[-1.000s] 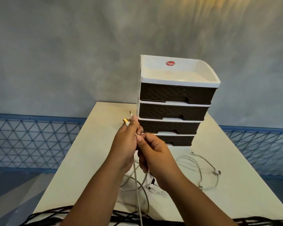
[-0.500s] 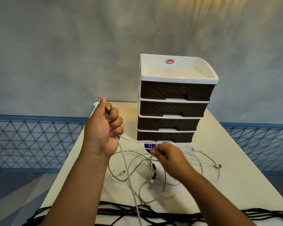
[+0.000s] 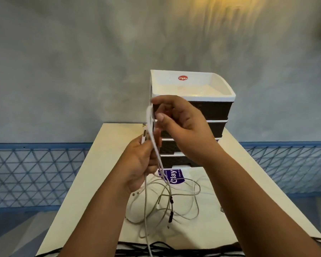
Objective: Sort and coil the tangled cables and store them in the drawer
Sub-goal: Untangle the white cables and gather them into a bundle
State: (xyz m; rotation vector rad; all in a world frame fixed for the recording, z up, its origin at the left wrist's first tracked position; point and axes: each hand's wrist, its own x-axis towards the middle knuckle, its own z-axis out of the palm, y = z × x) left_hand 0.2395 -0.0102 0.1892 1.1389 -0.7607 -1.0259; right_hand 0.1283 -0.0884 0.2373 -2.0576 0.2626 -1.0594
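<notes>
My left hand (image 3: 140, 164) grips one end of a white cable (image 3: 146, 201), its plug sticking up above my fingers. My right hand (image 3: 182, 127) is raised above it and pinches a loop of the same white cable between thumb and fingers. The rest of that cable hangs down to the table's near edge. A tangle of pale cables (image 3: 174, 203) with dark connectors lies on the white table (image 3: 93, 179). Behind my hands stands the drawer unit (image 3: 219, 110), white frame with dark brown drawers, all closed.
A white bag with a purple label (image 3: 174, 176) lies under the tangle in front of the drawers. Black cables (image 3: 174, 247) run along the table's near edge. A blue lattice railing (image 3: 35, 173) is behind the table on both sides.
My right hand rose from the tangle on the table and now pinches a loop of the white cable. My left hand came back toward the middle, below the right.
</notes>
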